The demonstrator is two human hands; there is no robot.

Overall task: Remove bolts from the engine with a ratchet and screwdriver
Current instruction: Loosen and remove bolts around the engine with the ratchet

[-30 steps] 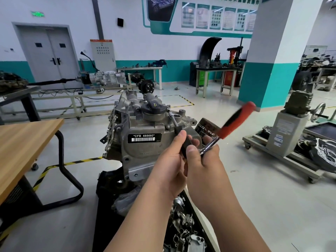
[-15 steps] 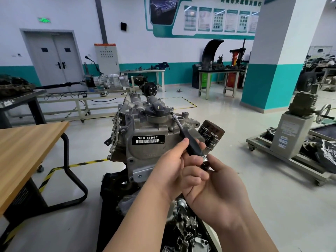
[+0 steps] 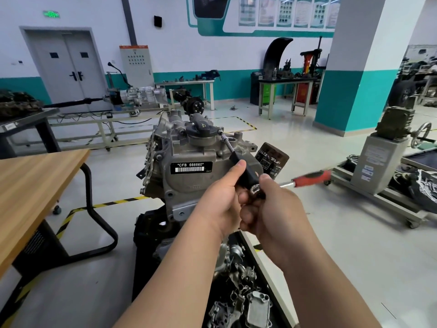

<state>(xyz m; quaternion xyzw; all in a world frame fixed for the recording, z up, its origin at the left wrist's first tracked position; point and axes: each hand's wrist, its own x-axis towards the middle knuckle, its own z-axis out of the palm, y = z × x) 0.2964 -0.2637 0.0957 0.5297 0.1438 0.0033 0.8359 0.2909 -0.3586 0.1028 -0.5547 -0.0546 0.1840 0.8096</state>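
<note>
Left hand grasps black-handled screwdriver, tip on bolt atop grey metal engine; right hand grasps red-handled ratchet at screwdriver's near end.

Engine atop black stand, loose metal parts below

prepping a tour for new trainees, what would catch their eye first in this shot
The grey engine, centre frame with a CFB 666660 label, draws the eye first. Right in front of it the left hand grips a black-handled screwdriver whose tip sits at a bolt beside the oil cap, while the right hand holds the red-handled ratchet, which juts rightward.
</note>
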